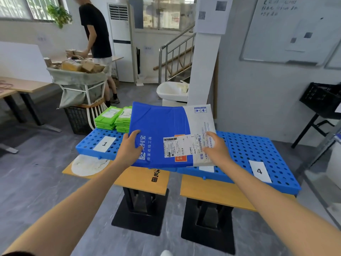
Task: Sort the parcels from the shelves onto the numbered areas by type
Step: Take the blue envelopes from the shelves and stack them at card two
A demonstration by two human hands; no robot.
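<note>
A flat blue and white mailer parcel (pixel 162 126) with a shipping label hangs just above the blue perforated boards (pixel 258 150), over their middle part. My left hand (pixel 129 146) grips its near left edge, thumb on top. My right hand (pixel 215 146) grips its near right edge the same way. A label marked 1 (pixel 104 144) lies on the left board and a label marked 4 (pixel 259 170) on the right board. Two stacks of green parcels (pixel 114 118) stand at the back of area 1. The areas under the mailer are hidden.
The boards rest on two small wooden tables (pixel 212 193) with black pedestal bases. A person in a black shirt (pixel 97 34) stands at a cart of cardboard boxes (pixel 77 71) at the back left. A black crate (pixel 324 98) sits on a stand at right.
</note>
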